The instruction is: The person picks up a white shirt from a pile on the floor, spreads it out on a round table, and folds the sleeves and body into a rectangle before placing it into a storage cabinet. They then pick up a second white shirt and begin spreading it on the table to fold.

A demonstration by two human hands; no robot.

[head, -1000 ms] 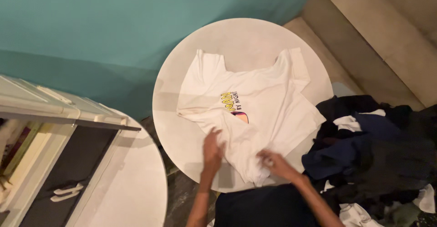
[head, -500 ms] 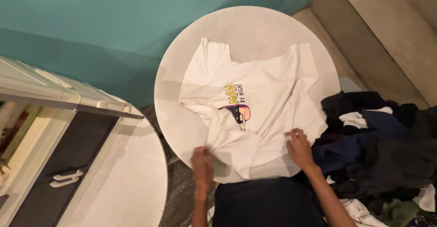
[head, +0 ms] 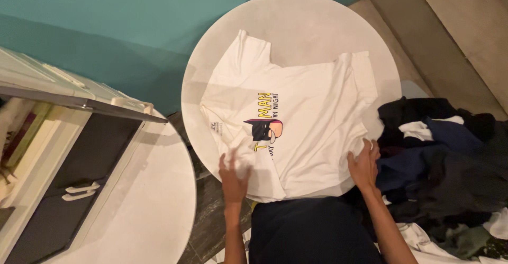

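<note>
Hands: two, both bare. The left hand (head: 233, 175) lies on the near-left hem of the shirt, fingers spread wide and flat against the cloth. The right hand (head: 364, 164) sits at the near-right edge of the shirt, fingers together and curled at the fabric's edge; whether they pinch it I cannot tell.
Shirt: one white T-shirt (head: 312, 121), soft knit cotton by the look, spread almost flat on the round table with short sleeves pointing away from the person. One colourful cartoon print (head: 264, 129) with yellow lettering sits left of centre. A few shallow creases run near the left hand; the lower left is folded over on itself.
Round tables: two. The one under the shirt (head: 307, 25) is a smooth, matte, off-white disc. A second pale round top (head: 153, 211) shows partly at the lower left, well apart from the shirt.
Clothes pile: one loose heap (head: 444, 158) just right of the table, dark navy and black pieces with bits of white mixed in, crumpled and soft.
Cabinet: one pale unit (head: 47, 137) at far left, hard flat panels, a dark front with two white bar handles.
Wall: teal, flat and plain (head: 106, 25).
Floor: beige stone steps (head: 465, 36) at upper right.
</note>
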